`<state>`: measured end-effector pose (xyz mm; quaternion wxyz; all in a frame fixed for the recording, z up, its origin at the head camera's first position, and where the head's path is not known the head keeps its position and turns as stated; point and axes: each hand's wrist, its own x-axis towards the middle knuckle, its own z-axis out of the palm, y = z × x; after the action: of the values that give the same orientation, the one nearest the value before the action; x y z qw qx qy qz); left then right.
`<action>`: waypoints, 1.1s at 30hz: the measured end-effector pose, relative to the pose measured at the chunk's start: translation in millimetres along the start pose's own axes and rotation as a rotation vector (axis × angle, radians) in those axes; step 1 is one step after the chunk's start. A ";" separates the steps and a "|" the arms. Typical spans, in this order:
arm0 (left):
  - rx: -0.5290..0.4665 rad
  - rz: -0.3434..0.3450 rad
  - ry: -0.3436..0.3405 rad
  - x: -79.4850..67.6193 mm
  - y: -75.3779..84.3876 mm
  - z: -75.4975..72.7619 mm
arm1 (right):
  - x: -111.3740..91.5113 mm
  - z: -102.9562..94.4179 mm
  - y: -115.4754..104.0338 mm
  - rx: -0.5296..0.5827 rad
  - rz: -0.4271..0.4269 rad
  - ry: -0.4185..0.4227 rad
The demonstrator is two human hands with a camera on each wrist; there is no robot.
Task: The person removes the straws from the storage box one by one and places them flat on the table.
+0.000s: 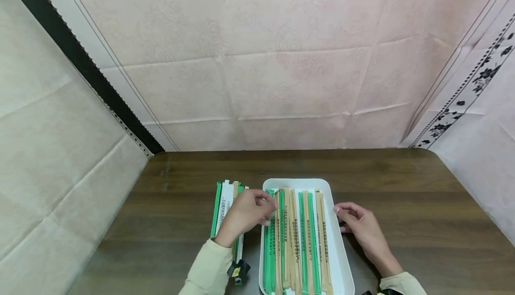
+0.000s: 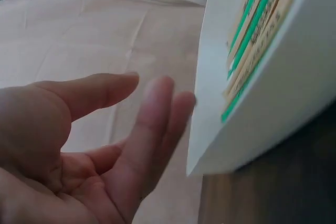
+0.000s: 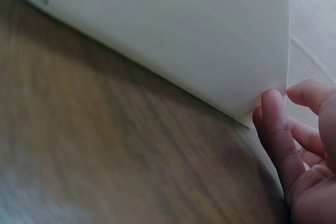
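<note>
A white rectangular tray [image 1: 341, 254] holds several long, slim packets of wrapped chopsticks [image 1: 295, 241], green and tan with dark print, laid side by side lengthwise. My left hand [image 1: 248, 212] hovers at the tray's left rim, fingers loosely bent and nothing between them. In the left wrist view its fingertips [image 2: 157, 90] are spread apart from the thumb, close to the tray's wall. At the right rim, my right hand [image 1: 362, 230] pinches the tray edge between thumb and fingers. The right wrist view has those fingers [image 3: 275, 124] against the tray's outer wall [image 3: 199, 35].
Left of the tray lies another bunch of green, white and tan packets [image 1: 225, 203], partly hidden under my left forearm. The brown wooden table [image 1: 193, 165] meets pale cloth walls [image 1: 281, 85] at its back and sides.
</note>
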<state>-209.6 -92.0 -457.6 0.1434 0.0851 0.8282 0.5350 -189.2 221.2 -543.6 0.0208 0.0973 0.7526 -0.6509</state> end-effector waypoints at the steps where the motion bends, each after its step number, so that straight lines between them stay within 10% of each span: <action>1: 0.024 -0.007 0.001 1.2 0.1 4.5 | 0.2 0.3 -0.7 -0.001 0.002 0.001; 11: 0.201 -0.080 0.065 6.2 3.5 35.4 | 0.7 1.4 -5.4 -0.009 -0.014 -0.004; 26: 0.147 -0.087 0.042 10.2 28.6 33.4 | -0.2 -3.4 -3.1 -0.019 -0.018 0.005; 33: 0.318 -0.084 0.114 12.3 19.2 44.8 | -0.4 -0.3 -2.3 -0.009 -0.012 -0.004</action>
<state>-206.7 -41.8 -459.2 0.1032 0.0415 0.9120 0.3947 -189.2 221.1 -541.3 0.0192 0.0914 0.7561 -0.6478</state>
